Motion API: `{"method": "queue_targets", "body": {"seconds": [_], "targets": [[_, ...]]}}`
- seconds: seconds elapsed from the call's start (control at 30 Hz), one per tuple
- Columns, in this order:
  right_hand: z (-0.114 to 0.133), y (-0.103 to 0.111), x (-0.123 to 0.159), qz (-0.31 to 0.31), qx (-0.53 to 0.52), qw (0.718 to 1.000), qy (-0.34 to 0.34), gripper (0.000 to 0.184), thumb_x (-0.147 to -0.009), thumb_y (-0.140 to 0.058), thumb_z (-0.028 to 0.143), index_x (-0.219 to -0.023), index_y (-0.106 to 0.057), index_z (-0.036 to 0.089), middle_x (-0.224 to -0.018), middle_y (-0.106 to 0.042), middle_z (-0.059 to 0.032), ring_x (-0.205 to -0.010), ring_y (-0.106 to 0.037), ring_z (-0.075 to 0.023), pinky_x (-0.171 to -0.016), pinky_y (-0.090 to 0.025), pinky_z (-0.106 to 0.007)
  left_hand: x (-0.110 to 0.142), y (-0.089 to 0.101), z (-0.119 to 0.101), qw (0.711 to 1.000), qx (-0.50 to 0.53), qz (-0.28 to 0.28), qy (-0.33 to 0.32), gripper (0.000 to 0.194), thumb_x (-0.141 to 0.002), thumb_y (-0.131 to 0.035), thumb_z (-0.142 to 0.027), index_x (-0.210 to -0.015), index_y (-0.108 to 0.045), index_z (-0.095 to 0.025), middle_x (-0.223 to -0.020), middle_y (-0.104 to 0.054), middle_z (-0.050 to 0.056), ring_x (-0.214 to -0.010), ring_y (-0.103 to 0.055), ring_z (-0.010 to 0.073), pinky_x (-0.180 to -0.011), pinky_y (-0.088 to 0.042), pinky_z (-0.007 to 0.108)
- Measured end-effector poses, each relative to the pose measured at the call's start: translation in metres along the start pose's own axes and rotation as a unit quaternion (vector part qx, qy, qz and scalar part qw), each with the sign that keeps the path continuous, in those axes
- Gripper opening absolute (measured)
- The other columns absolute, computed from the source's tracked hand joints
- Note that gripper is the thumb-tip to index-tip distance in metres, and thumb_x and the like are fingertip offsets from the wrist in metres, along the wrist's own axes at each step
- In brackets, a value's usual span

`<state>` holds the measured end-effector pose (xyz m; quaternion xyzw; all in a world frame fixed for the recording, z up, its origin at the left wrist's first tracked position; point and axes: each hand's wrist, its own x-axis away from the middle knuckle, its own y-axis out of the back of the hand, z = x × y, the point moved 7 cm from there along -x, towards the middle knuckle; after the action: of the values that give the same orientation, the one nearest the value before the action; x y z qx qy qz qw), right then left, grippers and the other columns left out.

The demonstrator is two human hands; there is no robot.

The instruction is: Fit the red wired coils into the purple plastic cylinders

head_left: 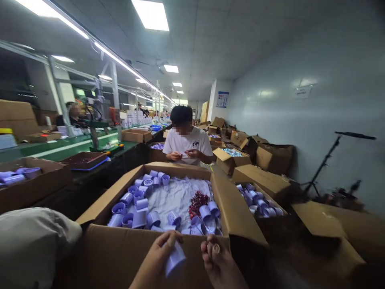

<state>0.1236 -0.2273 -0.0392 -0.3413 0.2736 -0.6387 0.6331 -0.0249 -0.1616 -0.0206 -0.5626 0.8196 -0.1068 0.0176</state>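
Observation:
My left hand (161, 253) is closed around a light purple plastic cup (175, 259), tilted and slightly blurred. To its right, my right hand (218, 257) has its fingers curled together; whatever they hold is too small to make out. Both hands are at the near wall of a large open cardboard box (144, 251). Inside it, many similar purple cups (139, 218) lie along the left and near sides on a pale liner (171, 196). A heap of small dark red parts (199, 200) sits on the liner at the right, beside more cups.
Across the box a co-worker (188, 140) in a white shirt holds both hands together. Another box of purple cups (260, 200) stands at right, and one (28, 172) at left. A green conveyor line (75, 144) runs along the left; a tripod (321, 168) stands by the wall.

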Motion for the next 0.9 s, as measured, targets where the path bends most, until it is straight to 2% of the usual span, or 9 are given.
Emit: {"method": "queue_targets", "body": {"seconds": [0.1,0.2,0.3,0.4,0.53,0.63,0.77,0.83,0.9], "targets": [[0.007,-0.015,0.011,-0.033,-0.056,0.998,0.013,0.034,-0.051,-0.087,0.026,-0.079,-0.069,0.019,-0.072,-0.070,-0.0004,-0.057,-0.063,-0.0051,-0.052,-0.049,-0.009,0.004,-0.002,0.010,0.996,0.073,0.028,0.051,0.065,-0.043,-0.074,-0.070,-0.077,-0.067,-0.015,-0.078,-0.062,0.003,-0.062,-0.051,0.0135,-0.058,-0.039,0.023],[0.009,-0.019,0.015,-0.060,-0.063,0.996,0.020,0.032,-0.054,-0.086,0.024,-0.081,-0.070,0.016,-0.076,-0.072,-0.0032,-0.062,-0.066,-0.0069,-0.055,-0.051,-0.009,0.013,-0.004,0.027,0.987,0.124,0.039,0.093,0.067,-0.046,-0.078,-0.063,-0.094,-0.063,-0.019,-0.086,-0.063,0.004,-0.065,-0.056,0.0158,-0.058,-0.041,0.025],[0.009,-0.015,0.015,-0.071,-0.053,0.996,0.012,0.032,-0.059,-0.083,0.025,-0.086,-0.071,0.012,-0.084,-0.074,-0.0077,-0.071,-0.069,-0.0102,-0.062,-0.054,-0.011,0.020,-0.003,0.037,0.991,0.109,0.021,0.069,0.070,-0.050,-0.079,-0.057,-0.105,-0.057,-0.022,-0.082,-0.063,0.003,-0.068,-0.057,0.0168,-0.061,-0.042,0.025],[0.009,-0.013,0.013,-0.057,-0.040,0.998,0.005,0.036,-0.061,-0.082,0.030,-0.090,-0.071,0.011,-0.089,-0.074,-0.0104,-0.078,-0.070,-0.0131,-0.068,-0.055,-0.014,0.020,-0.002,0.041,0.996,0.079,0.015,0.034,0.072,-0.046,-0.082,-0.057,-0.103,-0.055,-0.022,-0.076,-0.063,0.002,-0.068,-0.057,0.0172,-0.065,-0.043,0.027],[0.009,-0.010,0.009,-0.032,-0.018,0.999,0.010,0.040,-0.062,-0.081,0.033,-0.094,-0.071,0.012,-0.094,-0.073,-0.0125,-0.082,-0.070,-0.0160,-0.071,-0.056,-0.019,0.023,-0.016,0.045,0.989,0.101,0.093,0.048,0.069,-0.036,-0.084,-0.058,-0.089,-0.057,-0.021,-0.080,-0.061,0.003,-0.065,-0.055,0.0162,-0.061,-0.044,0.028],[0.008,-0.007,0.008,-0.027,0.016,0.999,0.018,0.037,-0.066,-0.079,0.032,-0.096,-0.070,0.012,-0.092,-0.073,-0.0119,-0.079,-0.069,-0.0156,-0.069,-0.056,-0.020,0.030,-0.021,0.040,0.986,0.114,0.119,0.031,0.065,-0.041,-0.084,-0.056,-0.089,-0.058,-0.021,-0.083,-0.059,0.003,-0.064,-0.053,0.0141,-0.059,-0.043,0.027],[0.006,-0.005,0.007,-0.018,0.054,0.998,0.013,0.026,-0.066,-0.079,0.027,-0.088,-0.070,0.017,-0.077,-0.072,-0.0048,-0.063,-0.066,-0.0097,-0.057,-0.051,-0.016,0.035,-0.020,0.035,0.991,0.074,0.109,-0.008,0.068,-0.046,-0.084,-0.047,-0.103,-0.055,-0.023,-0.094,-0.057,0.004,-0.073,-0.055,0.0166,-0.064,-0.043,0.027],[0.006,-0.006,0.006,-0.006,0.070,0.997,0.013,0.027,-0.063,-0.081,0.025,-0.087,-0.070,0.018,-0.072,-0.070,-0.0023,-0.058,-0.063,-0.0082,-0.054,-0.049,-0.016,0.035,-0.017,0.035,0.995,0.049,0.080,-0.020,0.075,-0.046,-0.085,-0.037,-0.111,-0.050,-0.025,-0.096,-0.057,0.004,-0.076,-0.056,0.0180,-0.066,-0.044,0.028],[0.008,-0.008,0.007,0.005,0.089,0.996,0.018,0.028,-0.061,-0.082,0.026,-0.085,-0.069,0.019,-0.071,-0.068,-0.0016,-0.056,-0.061,-0.0078,-0.053,-0.048,-0.017,0.033,-0.012,0.034,0.999,0.019,0.033,-0.030,0.073,-0.048,-0.081,-0.026,-0.114,-0.048,-0.025,-0.094,-0.057,0.003,-0.076,-0.057,0.0182,-0.066,-0.045,0.028]]}}
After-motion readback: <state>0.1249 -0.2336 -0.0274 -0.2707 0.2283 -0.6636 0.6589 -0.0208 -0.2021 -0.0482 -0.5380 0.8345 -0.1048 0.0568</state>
